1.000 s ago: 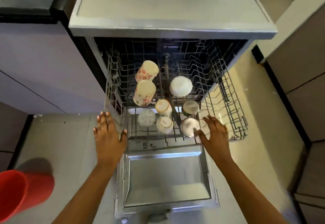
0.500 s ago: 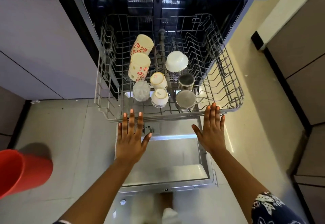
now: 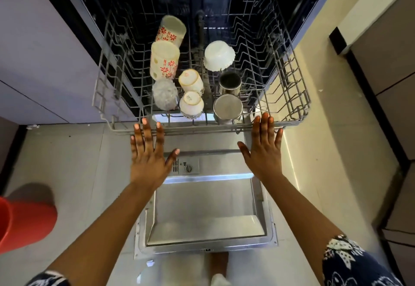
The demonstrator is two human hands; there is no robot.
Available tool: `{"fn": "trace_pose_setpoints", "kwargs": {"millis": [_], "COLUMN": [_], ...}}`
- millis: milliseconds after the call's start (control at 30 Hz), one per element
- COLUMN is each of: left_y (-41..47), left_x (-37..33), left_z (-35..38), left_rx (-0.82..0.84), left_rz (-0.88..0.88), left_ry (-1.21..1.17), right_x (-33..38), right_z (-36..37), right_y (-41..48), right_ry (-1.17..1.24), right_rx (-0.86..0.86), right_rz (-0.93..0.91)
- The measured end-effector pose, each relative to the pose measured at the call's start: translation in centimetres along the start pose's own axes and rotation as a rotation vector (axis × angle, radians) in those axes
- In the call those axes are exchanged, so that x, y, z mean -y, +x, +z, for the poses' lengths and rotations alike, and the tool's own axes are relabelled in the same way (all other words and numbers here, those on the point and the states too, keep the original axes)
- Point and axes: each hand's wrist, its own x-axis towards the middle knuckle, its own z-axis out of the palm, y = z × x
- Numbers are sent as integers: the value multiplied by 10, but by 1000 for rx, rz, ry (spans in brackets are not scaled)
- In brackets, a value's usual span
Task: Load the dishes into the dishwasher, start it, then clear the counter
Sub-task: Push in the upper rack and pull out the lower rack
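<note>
Both hands have been sliding inward along the rack's front edge over the last second, the left hand point(image 3: 148, 157) coming off the left front corner. Each is now lying spread and flat, fingers straight, holding nothing, with the fingertips reaching the front rail; the right hand point(image 3: 265, 151) is sitting nearer the right front corner.

The dishwasher point(image 3: 224, 5) is standing open, its door point(image 3: 202, 214) lying flat below the hands. The upper rack point(image 3: 292, 97) is still sticking out over the door's hinge edge. It is carrying two flowered mugs point(image 3: 165, 60) along the left of centre, a white bowl point(image 3: 219, 55) to their right, and two steel tumblers point(image 3: 228, 108), two small cups point(image 3: 191, 104) and a glass point(image 3: 165, 95) along the front edge.

The step in hand is probably pushing the rack home. Doing it well means pressing evenly on both sides so the runners are not binding, and going slowly, since the loosely leaning mugs and cups could be knocking together. Fingers should be leaving the rail before it reaches the tub.
</note>
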Motion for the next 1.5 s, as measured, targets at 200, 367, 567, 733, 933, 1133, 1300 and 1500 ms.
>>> {"fn": "trace_pose_setpoints", "kwargs": {"millis": [200,367,567,733,933,1133,1300,1500], "left_y": [37,70,108,147,183,193,240,251], "left_x": [5,17,43,30,26,25,10,14], "left_z": [5,4,3,-4,-7,-3,-13,-11], "left_rx": [27,45,61,126,147,101,254,303], "left_rz": [-22,47,184,99,-33,0,-147,-129], "left_ry": [32,40,152,204,170,149,52,155], "right_x": [-1,-15,-53,-55,-38,-46,-35,-34], "right_z": [10,10,1,-7,-7,-6,-24,-15], "right_y": [38,74,123,166,197,215,260,273], "right_ry": [-17,-10,-192,-254,-332,-347,-305,-316], "right_rx": [-48,-58,-43,20,59,65,230,284], "right_rz": [-34,-120,-435,-471,-435,-442,-396,-394]}}
